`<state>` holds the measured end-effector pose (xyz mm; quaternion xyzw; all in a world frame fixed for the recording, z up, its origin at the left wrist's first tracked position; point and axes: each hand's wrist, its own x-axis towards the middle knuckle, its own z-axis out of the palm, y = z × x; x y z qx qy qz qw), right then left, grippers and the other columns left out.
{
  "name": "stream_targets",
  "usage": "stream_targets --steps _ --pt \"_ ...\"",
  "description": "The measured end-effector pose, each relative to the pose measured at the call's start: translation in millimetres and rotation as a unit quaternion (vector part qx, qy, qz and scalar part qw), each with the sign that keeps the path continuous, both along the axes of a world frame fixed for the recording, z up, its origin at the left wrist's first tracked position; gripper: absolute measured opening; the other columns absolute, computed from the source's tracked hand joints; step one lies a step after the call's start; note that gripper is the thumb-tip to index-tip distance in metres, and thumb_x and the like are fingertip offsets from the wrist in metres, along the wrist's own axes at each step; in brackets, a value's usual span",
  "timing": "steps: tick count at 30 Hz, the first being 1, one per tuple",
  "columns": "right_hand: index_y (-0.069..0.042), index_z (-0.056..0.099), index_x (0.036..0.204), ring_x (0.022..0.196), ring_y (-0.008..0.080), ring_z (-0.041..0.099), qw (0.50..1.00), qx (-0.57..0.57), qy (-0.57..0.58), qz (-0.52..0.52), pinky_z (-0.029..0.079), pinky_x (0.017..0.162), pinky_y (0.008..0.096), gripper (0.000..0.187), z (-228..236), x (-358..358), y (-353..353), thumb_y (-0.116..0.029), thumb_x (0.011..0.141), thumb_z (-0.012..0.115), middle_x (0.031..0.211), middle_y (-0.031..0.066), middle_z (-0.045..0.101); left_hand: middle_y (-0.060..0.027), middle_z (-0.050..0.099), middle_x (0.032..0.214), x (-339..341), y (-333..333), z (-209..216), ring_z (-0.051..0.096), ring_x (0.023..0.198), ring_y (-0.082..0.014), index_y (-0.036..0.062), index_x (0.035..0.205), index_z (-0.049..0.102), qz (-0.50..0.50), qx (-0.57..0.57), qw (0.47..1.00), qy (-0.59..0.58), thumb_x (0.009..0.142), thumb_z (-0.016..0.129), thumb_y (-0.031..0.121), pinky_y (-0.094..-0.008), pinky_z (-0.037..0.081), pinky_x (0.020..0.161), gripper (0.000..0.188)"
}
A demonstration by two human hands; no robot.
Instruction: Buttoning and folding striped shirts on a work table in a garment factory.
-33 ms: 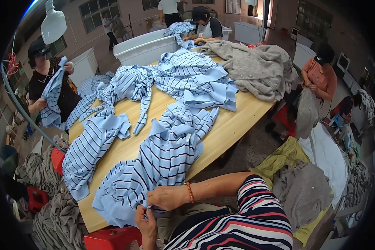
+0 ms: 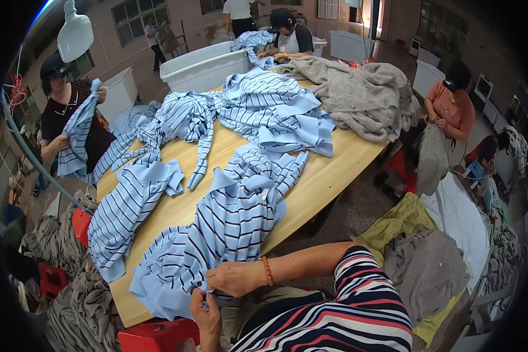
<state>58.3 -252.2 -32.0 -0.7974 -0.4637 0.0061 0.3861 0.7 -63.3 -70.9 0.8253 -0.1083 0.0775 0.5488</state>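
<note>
At the near edge of the table, my left hand (image 2: 205, 317) and my right hand (image 2: 235, 278) meet at the lower end of a light blue knit garment (image 2: 229, 220) with dark and white stripes. Fingers of both hands are pinched together on a small fold of its fabric. My right wrist wears a beaded bracelet. The garment stretches away from me across the wooden table (image 2: 311, 188). Left of it lies a similar striped garment (image 2: 132, 205), partly hanging over the table's edge. What exactly sits between my fingertips is too small to make out.
More striped garments (image 2: 270, 105) and a grey-brown knit pile (image 2: 364, 97) cover the table's far side. A white bin (image 2: 202, 66) stands behind. Red stools (image 2: 158, 336) and grey knit heaps (image 2: 425, 270) surround me. Co-workers handle garments at left, far side and right.
The co-worker at the left has shifted the striped garment in their hands slightly up and to the right. My own hands look almost unchanged.
</note>
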Motion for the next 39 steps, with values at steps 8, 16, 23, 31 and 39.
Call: stream_targets --steps 8,16,23,31,39 --pt "-0.002 0.059 0.073 0.073 0.0377 0.059 0.996 0.068 0.061 0.016 0.048 0.065 0.0419 0.018 -1.0 -1.1 11.9 -0.018 0.079 0.063 0.075 0.0186 0.059 -0.0164 0.052 0.079 1.6 3.3 -12.5 0.052 0.076 -0.0389 0.0038 0.085 0.054 0.08 0.213 0.968 -0.109 0.069 0.059 0.005 -0.0446 0.039 0.066 0.017" --pt "-0.001 0.063 0.08 0.054 0.0034 0.044 0.967 0.074 0.231 -0.077 0.035 0.048 0.0224 0.012 15.9 20.5 -1.4 -0.01 0.084 0.071 0.06 -0.0006 0.054 0.0014 0.059 0.086 -21.7 40.8 22.4 0.052 0.076 -0.0037 -0.0019 0.106 0.056 -0.048 -0.291 0.911 0.289 0.077 0.054 0.001 -0.0172 0.04 0.068 0.028" --pt "0.001 0.062 0.081 0.052 0.003 0.043 0.968 0.003 0.237 -0.081 0.034 0.048 0.0216 0.012 24.5 19.4 7.2 -0.009 0.085 0.069 0.059 -0.0006 0.054 0.0022 0.059 0.084 -24.7 40.7 49.2 0.05 0.076 -0.0021 0.001 0.105 0.06 -0.085 -0.154 0.925 0.336 0.086 0.067 0.014 -0.0173 0.038 0.064 0.024" --pt "-0.002 0.061 0.102 0.065 0.0168 0.06 0.996 -0.031 0.045 -0.069 0.047 0.055 0.0287 0.02 32.5 6.4 15.5 -0.003 0.083 0.066 0.1 0.0092 0.062 0.0053 0.055 0.074 -20.5 46.6 16.5 0.045 0.068 -0.0034 -0.0006 0.096 0.063 -0.023 -0.211 0.96 0.18 0.094 0.059 0.014 -0.0193 0.037 0.062 0.015" --pt "-0.004 0.063 0.1 0.07 0.029 0.061 0.995 -0.068 0.056 0.056 0.05 0.059 0.0336 0.024 26.8 -8.7 28.6 0.001 0.077 0.067 0.093 0.0099 0.06 -0.0023 0.056 0.072 -36.3 32.9 25.3 0.051 0.066 -0.0079 -0.0004 0.09 0.062 -0.041 -0.111 0.981 0.157 0.086 0.061 0.006 -0.0237 0.041 0.06 0.008"
